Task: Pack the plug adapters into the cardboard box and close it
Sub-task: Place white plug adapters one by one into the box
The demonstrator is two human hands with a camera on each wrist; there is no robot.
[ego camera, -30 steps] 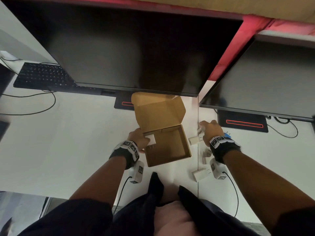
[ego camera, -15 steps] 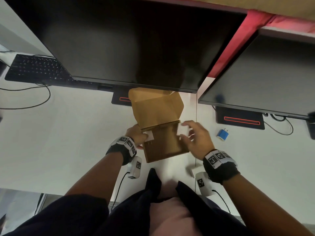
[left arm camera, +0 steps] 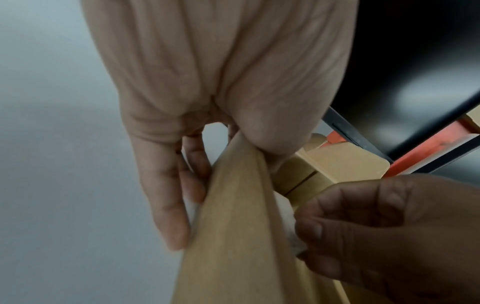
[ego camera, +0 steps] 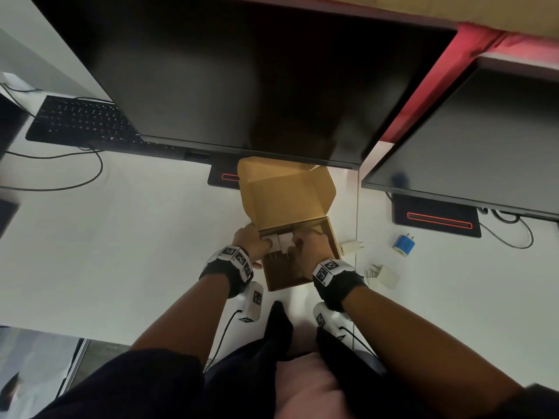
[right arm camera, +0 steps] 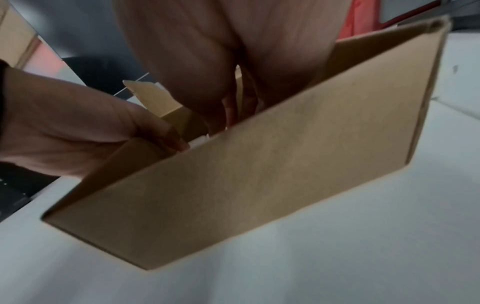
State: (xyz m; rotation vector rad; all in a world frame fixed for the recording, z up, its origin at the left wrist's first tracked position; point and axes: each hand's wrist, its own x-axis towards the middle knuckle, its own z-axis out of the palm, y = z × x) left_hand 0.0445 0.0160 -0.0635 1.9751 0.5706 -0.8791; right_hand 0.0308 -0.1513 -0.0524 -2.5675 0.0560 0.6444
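Observation:
The cardboard box (ego camera: 287, 276) sits open on the white desk, its lid (ego camera: 284, 192) standing up at the back. My left hand (ego camera: 252, 241) grips the box's left wall (left arm camera: 233, 205), thumb inside and fingers outside. My right hand (ego camera: 308, 247) reaches into the box and pinches a white plug adapter (ego camera: 286, 241), right beside another white adapter (ego camera: 270, 241) at the left wall. To the right of the box lie a cream adapter (ego camera: 349, 247), a blue adapter (ego camera: 403, 244) and a white adapter (ego camera: 385, 276).
Two dark monitors (ego camera: 242, 71) (ego camera: 484, 140) overhang the back of the desk on black stands (ego camera: 435, 216). A black keyboard (ego camera: 81, 122) and cables (ego camera: 75, 182) lie at far left. The desk's front edge runs near my lap.
My right hand came from the adapters at the right, carrying a white adapter, and went down into the box. The left hand stayed at the box's left wall.

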